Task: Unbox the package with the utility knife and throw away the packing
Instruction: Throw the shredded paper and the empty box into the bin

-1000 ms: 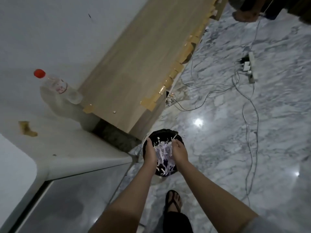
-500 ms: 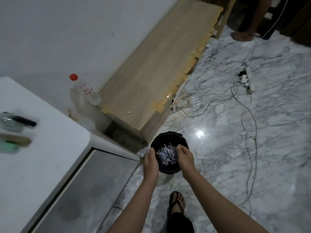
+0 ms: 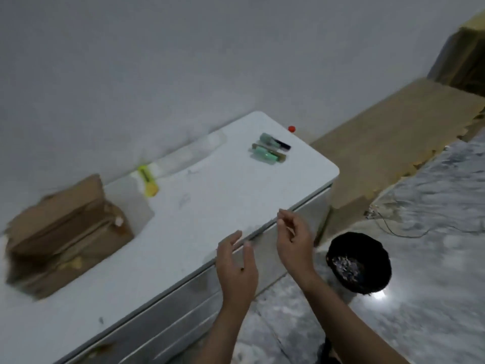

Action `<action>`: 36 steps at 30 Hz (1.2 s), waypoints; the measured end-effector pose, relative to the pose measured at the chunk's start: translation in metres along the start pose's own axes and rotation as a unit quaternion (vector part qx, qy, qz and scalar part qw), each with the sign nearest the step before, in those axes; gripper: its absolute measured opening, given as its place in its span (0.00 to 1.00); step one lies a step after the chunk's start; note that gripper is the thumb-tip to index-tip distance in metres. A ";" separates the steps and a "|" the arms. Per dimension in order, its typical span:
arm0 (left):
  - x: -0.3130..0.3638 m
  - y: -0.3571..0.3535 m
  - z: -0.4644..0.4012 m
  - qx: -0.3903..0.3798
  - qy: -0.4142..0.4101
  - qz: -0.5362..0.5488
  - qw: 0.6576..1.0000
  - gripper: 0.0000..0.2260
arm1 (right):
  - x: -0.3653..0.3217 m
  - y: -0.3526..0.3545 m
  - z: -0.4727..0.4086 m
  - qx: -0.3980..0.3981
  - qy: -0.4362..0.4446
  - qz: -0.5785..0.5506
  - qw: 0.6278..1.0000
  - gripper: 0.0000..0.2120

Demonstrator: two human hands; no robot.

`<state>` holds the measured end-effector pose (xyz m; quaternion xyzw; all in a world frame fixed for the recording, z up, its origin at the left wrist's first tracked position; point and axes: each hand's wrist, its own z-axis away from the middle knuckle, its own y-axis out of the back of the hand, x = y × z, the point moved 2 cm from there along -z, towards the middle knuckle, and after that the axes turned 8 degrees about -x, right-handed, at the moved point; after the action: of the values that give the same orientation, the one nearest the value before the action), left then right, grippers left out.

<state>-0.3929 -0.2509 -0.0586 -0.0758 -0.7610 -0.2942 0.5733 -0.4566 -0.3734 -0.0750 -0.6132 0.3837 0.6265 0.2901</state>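
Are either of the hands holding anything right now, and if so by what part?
Nothing is held. The left hand and right hand hang empty over the table edge, fingers loosely curled.

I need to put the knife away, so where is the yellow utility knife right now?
In the head view, the yellow utility knife lies at the back of the white table, near the wall, just right of the opened cardboard box.

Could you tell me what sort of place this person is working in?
Most likely a room in a home, used as a makeshift workspace: a polished marble floor with a loose cable trailing across it, a white chest-like cabinet against a plain wall, and a small black waste bin on the floor.
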 end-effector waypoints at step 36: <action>-0.083 0.137 -0.052 0.196 0.385 -0.376 0.820 0.30 | -0.018 -0.234 -0.164 -0.461 0.215 0.402 0.762 0.31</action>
<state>-0.2606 -0.1481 -0.0762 0.4495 -0.4895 -0.3371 0.6668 -0.1709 -0.3830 -0.0790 -0.5813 0.3125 0.6385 -0.3958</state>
